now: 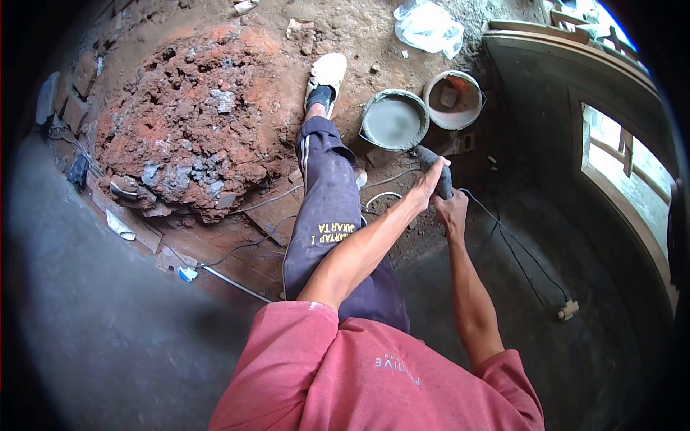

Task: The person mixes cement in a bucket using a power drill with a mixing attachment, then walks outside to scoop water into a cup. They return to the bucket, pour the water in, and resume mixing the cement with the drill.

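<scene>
Both my hands are closed around a dusty dark power drill [426, 155], its front end at the lower right rim of a bucket [364, 128]. Smooth grey wet cement mix [395, 122] fills much of that bucket. My left hand [430, 184] wraps the drill's body from the left. My right hand [451, 210] holds its rear grip, where the fingers are partly hidden. A dark cord [496, 219] runs from the drill toward a socket block [568, 310] on the floor. No bit can be made out clearly.
A second bucket [471, 118] with a brownish lump inside stands against the first. Beyond lies a clear plastic bag [429, 29]. A mound of reddish soil [194, 129] rises at left. Loose cables [251, 244] cross the ground by my legs. A wooden window frame [625, 215] borders the right wall.
</scene>
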`<state>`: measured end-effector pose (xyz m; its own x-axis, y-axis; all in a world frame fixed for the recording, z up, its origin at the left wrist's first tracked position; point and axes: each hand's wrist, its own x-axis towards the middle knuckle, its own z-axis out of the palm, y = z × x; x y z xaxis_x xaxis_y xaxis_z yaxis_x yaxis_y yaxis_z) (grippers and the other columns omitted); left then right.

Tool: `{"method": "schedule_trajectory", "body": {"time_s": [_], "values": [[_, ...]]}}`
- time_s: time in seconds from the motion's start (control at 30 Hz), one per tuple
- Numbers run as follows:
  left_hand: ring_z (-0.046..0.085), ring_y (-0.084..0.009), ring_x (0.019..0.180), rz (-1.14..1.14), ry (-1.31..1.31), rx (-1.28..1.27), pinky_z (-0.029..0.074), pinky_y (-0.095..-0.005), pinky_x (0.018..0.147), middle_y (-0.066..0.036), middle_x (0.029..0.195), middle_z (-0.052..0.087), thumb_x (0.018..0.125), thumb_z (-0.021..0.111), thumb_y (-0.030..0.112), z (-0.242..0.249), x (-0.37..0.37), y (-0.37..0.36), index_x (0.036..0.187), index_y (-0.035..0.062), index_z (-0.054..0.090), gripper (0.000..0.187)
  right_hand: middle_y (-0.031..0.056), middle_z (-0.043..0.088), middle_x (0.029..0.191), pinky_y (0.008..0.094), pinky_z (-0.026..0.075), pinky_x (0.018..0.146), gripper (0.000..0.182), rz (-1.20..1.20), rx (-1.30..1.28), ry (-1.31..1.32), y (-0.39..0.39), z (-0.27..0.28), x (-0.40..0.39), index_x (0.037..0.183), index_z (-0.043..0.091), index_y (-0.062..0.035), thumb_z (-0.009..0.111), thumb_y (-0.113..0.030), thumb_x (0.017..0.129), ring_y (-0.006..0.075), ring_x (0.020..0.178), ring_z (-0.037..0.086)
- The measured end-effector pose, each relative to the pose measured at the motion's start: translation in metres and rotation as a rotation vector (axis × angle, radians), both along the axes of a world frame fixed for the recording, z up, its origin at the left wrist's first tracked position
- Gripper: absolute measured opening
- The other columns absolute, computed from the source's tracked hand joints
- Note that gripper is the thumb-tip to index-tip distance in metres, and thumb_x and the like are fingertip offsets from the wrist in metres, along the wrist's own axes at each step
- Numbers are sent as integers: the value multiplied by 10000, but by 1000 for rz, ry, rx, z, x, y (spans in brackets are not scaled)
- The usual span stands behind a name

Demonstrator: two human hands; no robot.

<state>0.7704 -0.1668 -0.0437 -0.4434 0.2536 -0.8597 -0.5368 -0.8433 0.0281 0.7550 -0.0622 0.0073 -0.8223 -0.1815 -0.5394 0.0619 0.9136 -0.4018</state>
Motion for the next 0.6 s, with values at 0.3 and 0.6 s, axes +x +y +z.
{"method": "schedule_trajectory", "body": {"time_s": [0.3,0.6], "values": [[514,-177,823,37,-39,33,422,-352,754,-44,869,546,709,672,567,-14,15,5,872,111,611,488,240,627,636,396,488,587,303,-22,27,-67,-7,0,7,780,656,75,674,-220,713,308,550,644],[528,-208,907,-19,-106,1,419,-368,843,-55,931,570,711,667,607,-11,14,-5,952,112,596,555,212,578,588,398,469,573,314,-2,-40,-38,-15,-6,7,753,627,81,661,-230,730,224,513,570]]}}
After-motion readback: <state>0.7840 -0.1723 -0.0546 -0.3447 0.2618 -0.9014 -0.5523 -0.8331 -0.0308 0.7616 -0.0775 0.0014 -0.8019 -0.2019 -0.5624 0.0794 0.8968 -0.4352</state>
